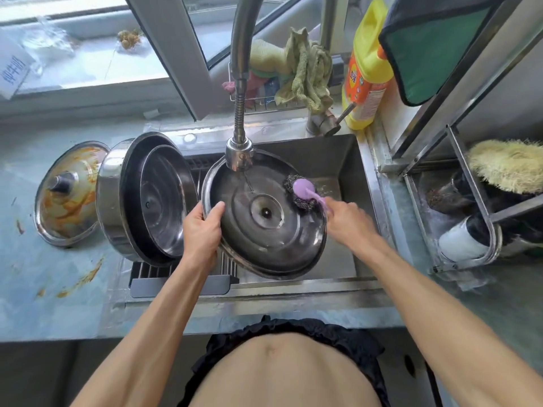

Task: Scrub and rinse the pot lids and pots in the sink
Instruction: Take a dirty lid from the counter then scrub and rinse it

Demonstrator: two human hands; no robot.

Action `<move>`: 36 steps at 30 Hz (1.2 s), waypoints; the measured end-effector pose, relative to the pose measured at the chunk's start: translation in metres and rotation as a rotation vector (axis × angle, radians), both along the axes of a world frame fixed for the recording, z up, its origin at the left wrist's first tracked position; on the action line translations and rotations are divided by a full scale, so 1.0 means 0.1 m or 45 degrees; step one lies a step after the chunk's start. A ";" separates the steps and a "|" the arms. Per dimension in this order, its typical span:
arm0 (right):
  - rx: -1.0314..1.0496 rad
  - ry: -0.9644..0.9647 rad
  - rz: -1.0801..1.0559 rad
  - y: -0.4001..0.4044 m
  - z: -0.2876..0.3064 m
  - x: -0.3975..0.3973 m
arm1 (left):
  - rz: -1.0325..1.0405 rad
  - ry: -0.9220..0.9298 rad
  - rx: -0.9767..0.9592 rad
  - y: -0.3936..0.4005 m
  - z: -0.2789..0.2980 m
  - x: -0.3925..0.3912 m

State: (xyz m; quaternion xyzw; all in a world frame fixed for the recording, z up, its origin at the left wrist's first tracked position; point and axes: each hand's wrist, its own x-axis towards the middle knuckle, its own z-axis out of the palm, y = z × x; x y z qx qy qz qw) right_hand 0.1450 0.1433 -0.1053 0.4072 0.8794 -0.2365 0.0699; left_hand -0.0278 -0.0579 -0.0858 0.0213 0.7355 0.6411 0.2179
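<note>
A large steel pot lid (258, 230) is held underside up over the sink (346, 160), tilted under the faucet head (239, 155). My left hand (202, 227) grips its left rim. My right hand (345, 218) holds a purple-handled steel-wool scrubber (302, 192) pressed on the lid's upper right. A steel pot (117, 198) lies on its side on the drain rack with another lid (164, 201) inside. A lid smeared with orange sauce (69, 195) rests on the counter at left.
A yellow detergent bottle (367, 69) and green rags (308, 69) stand behind the sink. A metal rack (476, 207) with a brush and bottles is at right. The counter (44, 274) at left has orange stains.
</note>
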 end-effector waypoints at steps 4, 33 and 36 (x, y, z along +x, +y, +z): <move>-0.134 -0.040 0.004 -0.16 0.00 -0.06 | 0.083 0.012 -0.058 0.03 -0.02 0.02; -0.406 -0.145 0.184 -0.55 0.37 0.10 | 0.267 0.125 -0.130 0.27 0.00 0.27; -0.511 0.170 0.155 -0.66 0.48 -0.05 | 0.135 0.126 -0.196 0.33 -0.02 0.36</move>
